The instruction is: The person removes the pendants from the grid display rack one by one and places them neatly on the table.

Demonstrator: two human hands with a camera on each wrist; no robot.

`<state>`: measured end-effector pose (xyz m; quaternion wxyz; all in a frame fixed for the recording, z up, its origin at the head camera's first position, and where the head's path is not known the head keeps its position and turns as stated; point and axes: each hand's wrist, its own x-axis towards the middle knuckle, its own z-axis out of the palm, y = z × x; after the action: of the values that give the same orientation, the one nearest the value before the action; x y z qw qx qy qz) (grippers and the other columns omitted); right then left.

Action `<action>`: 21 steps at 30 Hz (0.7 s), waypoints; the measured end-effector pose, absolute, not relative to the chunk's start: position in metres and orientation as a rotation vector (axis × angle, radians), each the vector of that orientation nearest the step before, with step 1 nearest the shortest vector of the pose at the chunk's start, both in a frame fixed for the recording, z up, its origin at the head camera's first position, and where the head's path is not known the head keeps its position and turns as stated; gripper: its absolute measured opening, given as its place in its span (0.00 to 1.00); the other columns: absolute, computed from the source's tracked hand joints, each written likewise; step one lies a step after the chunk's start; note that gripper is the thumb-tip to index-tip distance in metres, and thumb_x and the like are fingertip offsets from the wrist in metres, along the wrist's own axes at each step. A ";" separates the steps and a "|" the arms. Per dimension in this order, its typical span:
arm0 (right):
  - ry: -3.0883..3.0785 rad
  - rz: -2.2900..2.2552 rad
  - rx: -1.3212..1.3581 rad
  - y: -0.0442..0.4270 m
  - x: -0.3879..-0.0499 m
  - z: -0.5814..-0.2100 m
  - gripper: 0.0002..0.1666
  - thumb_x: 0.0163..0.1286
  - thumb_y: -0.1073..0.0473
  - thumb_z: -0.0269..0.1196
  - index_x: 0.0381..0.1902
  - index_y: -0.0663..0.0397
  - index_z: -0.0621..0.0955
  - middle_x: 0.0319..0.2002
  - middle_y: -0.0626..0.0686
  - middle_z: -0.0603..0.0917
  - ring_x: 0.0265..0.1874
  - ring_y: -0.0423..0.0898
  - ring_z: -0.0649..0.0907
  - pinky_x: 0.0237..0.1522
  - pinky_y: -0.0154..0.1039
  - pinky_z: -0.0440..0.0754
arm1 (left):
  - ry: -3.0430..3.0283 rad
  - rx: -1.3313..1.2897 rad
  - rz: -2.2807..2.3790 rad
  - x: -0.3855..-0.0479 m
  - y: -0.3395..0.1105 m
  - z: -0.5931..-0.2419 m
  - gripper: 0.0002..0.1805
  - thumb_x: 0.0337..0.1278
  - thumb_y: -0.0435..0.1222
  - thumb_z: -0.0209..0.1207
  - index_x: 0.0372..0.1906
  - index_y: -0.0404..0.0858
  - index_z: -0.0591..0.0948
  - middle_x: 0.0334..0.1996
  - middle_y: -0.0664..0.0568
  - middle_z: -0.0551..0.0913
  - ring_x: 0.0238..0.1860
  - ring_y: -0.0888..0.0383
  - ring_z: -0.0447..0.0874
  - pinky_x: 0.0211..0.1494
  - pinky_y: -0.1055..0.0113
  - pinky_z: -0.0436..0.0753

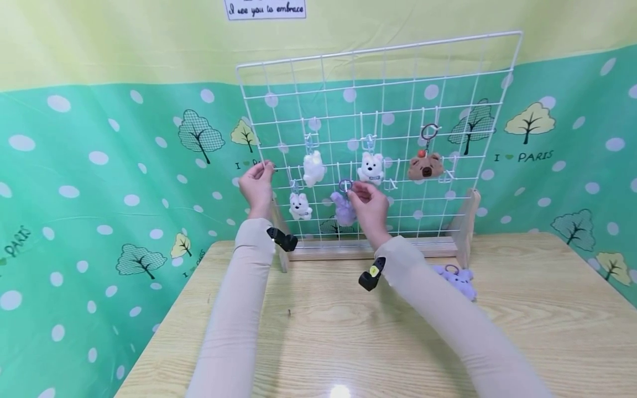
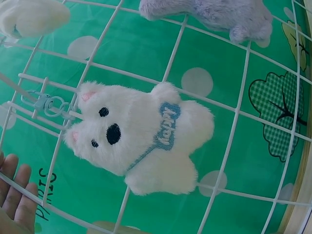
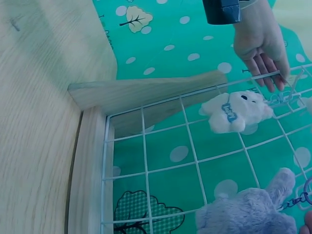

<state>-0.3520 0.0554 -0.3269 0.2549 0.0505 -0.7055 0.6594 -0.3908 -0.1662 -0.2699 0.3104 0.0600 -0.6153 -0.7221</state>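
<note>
A white wire grid panel (image 1: 378,83) stands in a wooden base, with plush keychains on its hooks. My left hand (image 1: 257,188) holds the panel's left edge wire between thumb and fingers. My right hand (image 1: 369,209) pinches a purple plush keychain (image 1: 344,210) near its ring (image 1: 345,186), which is at a hook in the lower row. In the right wrist view the purple plush (image 3: 246,214) hangs in front of the wires, and the right hand is mostly out of sight. A white bear keychain (image 2: 141,139) hangs nearest my left hand.
Two white plush keychains (image 1: 313,168) (image 1: 371,168) and a brown bear keychain (image 1: 426,167) hang higher up. Bare hooks (image 1: 390,184) (image 1: 448,176) are at the right. Another purple plush keychain (image 1: 460,282) lies on the wooden table (image 1: 328,342). A patterned curtain (image 1: 124,166) hangs behind.
</note>
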 end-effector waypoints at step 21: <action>-1.891 1.749 -0.002 0.042 -0.361 -0.324 0.07 0.61 0.65 0.65 0.38 0.62 0.81 0.36 0.58 0.84 0.34 0.46 0.80 0.40 0.35 0.82 | -1.597 0.140 -1.918 -0.392 -0.165 -0.271 0.12 0.56 0.35 0.64 0.44 0.34 0.84 0.40 0.48 0.86 0.42 0.59 0.84 0.49 0.75 0.82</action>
<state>-0.3612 0.0420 -0.3238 0.2794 -0.0009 -0.7049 0.6519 -0.3923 -0.1652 -0.2714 0.3155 0.0531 -0.6062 -0.7281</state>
